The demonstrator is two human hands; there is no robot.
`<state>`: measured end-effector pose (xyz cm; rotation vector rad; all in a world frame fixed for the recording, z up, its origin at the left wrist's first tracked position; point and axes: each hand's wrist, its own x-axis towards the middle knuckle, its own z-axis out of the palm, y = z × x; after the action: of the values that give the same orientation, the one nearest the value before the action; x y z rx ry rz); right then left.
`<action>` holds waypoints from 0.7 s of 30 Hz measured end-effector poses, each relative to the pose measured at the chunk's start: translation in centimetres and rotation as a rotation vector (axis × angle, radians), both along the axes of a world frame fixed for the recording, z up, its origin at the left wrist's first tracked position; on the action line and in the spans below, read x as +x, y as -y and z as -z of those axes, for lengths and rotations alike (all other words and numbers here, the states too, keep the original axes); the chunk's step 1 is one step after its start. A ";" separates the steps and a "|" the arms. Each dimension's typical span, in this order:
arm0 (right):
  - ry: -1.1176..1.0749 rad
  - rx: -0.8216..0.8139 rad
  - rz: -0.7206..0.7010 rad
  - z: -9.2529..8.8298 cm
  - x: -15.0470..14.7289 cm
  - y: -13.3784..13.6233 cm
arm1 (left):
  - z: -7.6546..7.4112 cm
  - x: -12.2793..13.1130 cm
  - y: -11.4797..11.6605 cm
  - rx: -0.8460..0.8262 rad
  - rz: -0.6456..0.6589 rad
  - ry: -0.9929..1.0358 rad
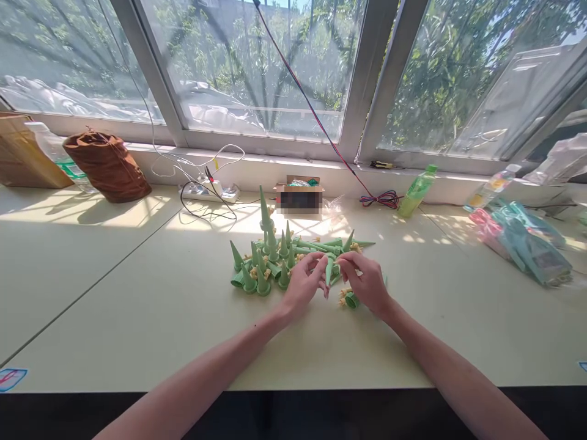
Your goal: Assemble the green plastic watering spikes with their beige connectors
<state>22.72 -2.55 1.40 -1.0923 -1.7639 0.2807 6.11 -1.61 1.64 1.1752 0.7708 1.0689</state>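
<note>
In the middle of the table, my left hand (305, 278) grips a green plastic cone (329, 269) between thumb and fingers, its narrow tip pointing down. Close beside the cone's wide upper end, my right hand (364, 278) is closed in a pinch. Whatever sits between its fingertips is too small to make out. A heap of similar green cones (262, 282) lies to the left and behind, some upright, others on their sides. Small yellow pieces (254, 273) are scattered among them. Below my right hand, another green cone (351, 300) shows its open end beside more yellow bits.
Behind the heap stands a small cardboard box (300, 201). A power strip (208, 192) with cables, a brown drawstring bag (107, 165) and a clear bottle (59, 156) are left of it. To the right are a green bottle (417, 190) and plastic bags (527, 244).
</note>
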 end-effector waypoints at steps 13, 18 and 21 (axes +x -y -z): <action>-0.013 -0.043 0.003 0.1 0.0 0.1 | 0.7 -0.1 0.1 0.225 -0.049 -0.091; -0.009 -0.046 0.024 0.1 0.0 0.0 | 1.0 -0.3 0.2 0.316 -0.051 -0.187; 0.003 -0.042 0.040 0.3 0.0 -0.1 | 1.1 -0.4 0.2 0.390 -0.078 -0.271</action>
<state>22.70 -2.45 1.14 -1.1572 -1.7432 0.2925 5.75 -1.84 0.56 1.6583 0.8447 1.1724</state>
